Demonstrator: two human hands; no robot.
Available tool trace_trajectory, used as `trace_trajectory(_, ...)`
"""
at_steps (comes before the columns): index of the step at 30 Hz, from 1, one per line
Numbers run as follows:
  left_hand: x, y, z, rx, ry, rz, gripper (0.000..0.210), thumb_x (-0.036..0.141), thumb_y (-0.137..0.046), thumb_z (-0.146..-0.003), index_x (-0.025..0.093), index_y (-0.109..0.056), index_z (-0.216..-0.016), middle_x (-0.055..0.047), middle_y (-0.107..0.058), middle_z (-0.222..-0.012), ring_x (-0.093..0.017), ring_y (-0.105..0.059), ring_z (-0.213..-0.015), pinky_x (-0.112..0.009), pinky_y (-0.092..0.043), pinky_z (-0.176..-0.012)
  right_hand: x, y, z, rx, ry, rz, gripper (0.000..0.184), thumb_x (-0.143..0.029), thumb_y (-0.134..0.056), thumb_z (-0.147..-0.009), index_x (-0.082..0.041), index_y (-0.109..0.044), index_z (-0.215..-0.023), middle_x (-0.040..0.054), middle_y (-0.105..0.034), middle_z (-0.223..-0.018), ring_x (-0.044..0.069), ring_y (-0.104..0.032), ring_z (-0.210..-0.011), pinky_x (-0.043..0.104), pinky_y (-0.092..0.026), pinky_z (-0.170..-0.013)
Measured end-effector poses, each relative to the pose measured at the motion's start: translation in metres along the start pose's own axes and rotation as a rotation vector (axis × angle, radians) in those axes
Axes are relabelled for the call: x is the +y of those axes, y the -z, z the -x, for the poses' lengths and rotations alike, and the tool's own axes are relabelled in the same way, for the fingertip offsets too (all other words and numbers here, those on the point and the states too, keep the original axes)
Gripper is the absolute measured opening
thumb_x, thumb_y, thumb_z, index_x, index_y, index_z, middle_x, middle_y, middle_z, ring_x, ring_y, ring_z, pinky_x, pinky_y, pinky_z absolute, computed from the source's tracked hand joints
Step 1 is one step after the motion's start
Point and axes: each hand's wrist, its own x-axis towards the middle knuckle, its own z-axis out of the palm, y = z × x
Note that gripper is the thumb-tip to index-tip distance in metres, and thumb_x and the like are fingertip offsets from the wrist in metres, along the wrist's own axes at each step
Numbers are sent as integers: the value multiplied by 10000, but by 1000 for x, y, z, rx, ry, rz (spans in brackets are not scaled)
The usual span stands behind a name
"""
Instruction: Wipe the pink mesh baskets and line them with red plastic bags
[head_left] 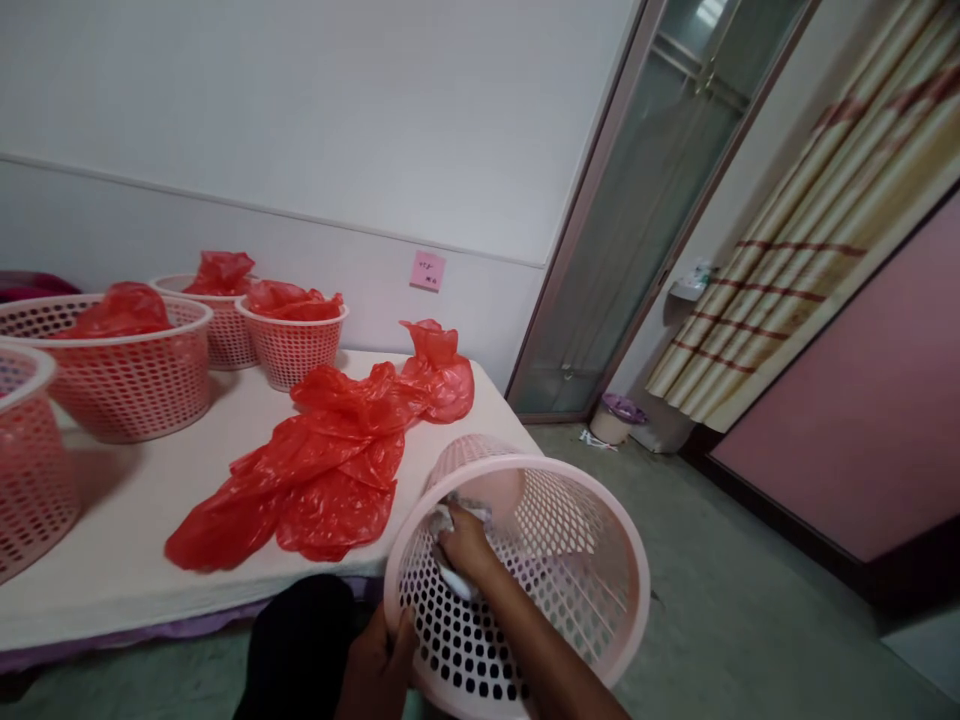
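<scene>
A pink perforated plastic basket [634,560] is tipped on its side at the bed's edge, its mouth facing me. My left hand [384,655] grips its rim at the lower left, thumb over the edge. Deep inside the basket, my right hand [469,545] is closed on a greyish-white cloth [480,512], pressed against the inner wall; part of the cloth is hidden by the fingers. Just beyond, a crumpled red plastic bag [337,460] lies spread on the bed, with another bunched red bag [442,375] behind it.
Several pink baskets, such as one [135,385] at the left, hold red bags on the white bed [142,510]. A pink note [427,270] is on the wall. To the right are a glass door [600,240], a small bin [613,420] and a curtain [795,240].
</scene>
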Motion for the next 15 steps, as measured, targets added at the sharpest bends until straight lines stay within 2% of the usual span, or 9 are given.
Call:
trace_trajectory(3,0,2,-1,24,19,30,528,638,-577,-775,144,-702,-916,-58,-717,-701,-276,-682,-752,-356,-543,-698,-24,-1,12,15,74,-155,387,-82,-451,-740,-187,-656,-1051,43,-733,-989,199,-673,-906,275,-489,-820)
trace_trajectory(5,-2,6,-5,51,41,83,501,617,-609,-765,155,-697,-938,-63,-740,-771,-278,-690,-819,-353,-548,-740,-43,1,30,2,141,-254,410,-79,-470,-699,-212,-650,-1043,10,-719,-978,181,-657,-893,255,-479,-820)
trace_trajectory(8,-5,14,-11,125,49,163,476,597,-668,-724,160,-689,-910,-71,-751,-841,-273,-682,-859,-342,-546,-747,-70,10,64,-82,279,-452,328,-69,-506,-662,-218,-669,-904,13,-689,-971,196,-622,-914,272,-459,-833)
trace_trajectory(9,-4,17,-12,144,45,199,458,586,-694,-701,164,-685,-878,-61,-747,-820,-261,-677,-820,-330,-545,-711,-76,14,75,-120,299,-483,265,-85,-526,-679,-216,-672,-857,16,-684,-948,200,-617,-900,278,-460,-823)
trace_trajectory(11,4,20,-12,168,45,297,425,557,-762,-624,173,-665,-775,-25,-716,-706,-222,-645,-681,-299,-525,-603,-83,21,96,-237,268,-580,197,-156,-562,-747,-224,-689,-880,16,-695,-947,205,-627,-893,276,-479,-787)
trace_trajectory(12,10,21,-11,179,61,357,414,535,-791,-589,175,-654,-742,-5,-694,-655,-200,-620,-622,-286,-510,-566,-82,23,106,-251,230,-629,189,-207,-595,-761,-228,-700,-916,17,-707,-955,211,-637,-898,275,-493,-772)
trace_trajectory(13,19,22,-9,195,100,417,410,514,-812,-558,177,-646,-722,10,-670,-606,-184,-596,-572,-278,-496,-534,-79,26,115,-213,182,-673,217,-262,-639,-754,-230,-708,-957,20,-719,-965,223,-648,-908,279,-507,-763)
trace_trajectory(14,27,23,-7,211,149,471,402,500,-818,-549,177,-643,-713,18,-653,-573,-174,-578,-538,-273,-485,-513,-73,28,125,-99,126,-700,267,-315,-693,-721,-226,-716,-972,26,-731,-956,241,-660,-904,288,-523,-754)
trace_trajectory(15,36,25,-5,219,202,514,385,486,-813,-558,175,-644,-711,16,-650,-561,-168,-569,-519,-270,-480,-503,-65,30,134,74,67,-712,317,-355,-739,-681,-221,-724,-969,34,-740,-930,260,-672,-890,301,-538,-742)
